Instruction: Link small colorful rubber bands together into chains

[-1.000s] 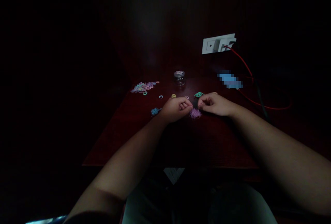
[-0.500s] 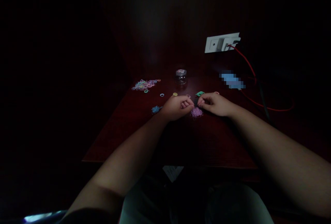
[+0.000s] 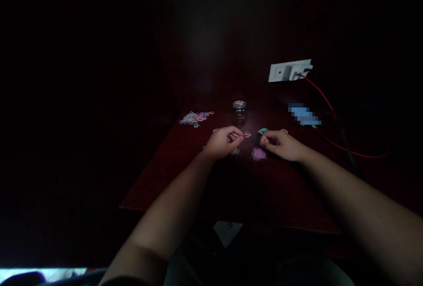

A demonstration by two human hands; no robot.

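My left hand [image 3: 226,142] hovers over the table with its fingers curled and the thumb against them. Whatever lies in that pinch is too small to make out. Just off its fingertips is a small pink band [image 3: 247,135]. To the right, my right hand [image 3: 280,146] is closed with thumb and fingertips together, beside a few green bands [image 3: 263,131]; its contents are hidden. Between the hands, slightly nearer me, sits a heap of purple elastic bands [image 3: 258,154]. A small yellowish heap of bands [image 3: 235,151] shows partly below my left hand.
A mixed heap of coloured bands [image 3: 195,118] lies at the table's far left. Behind my hands stands a clear lidded jar [image 3: 239,109]. A blurred blue device [image 3: 304,114] lies at right, its red cable [image 3: 319,87] running to the wall socket [image 3: 280,72].
The view has shifted, so the table appears lower and farther right. My left hand has moved left and away from the purple heap, parting from my right hand, which stays nearly in place.
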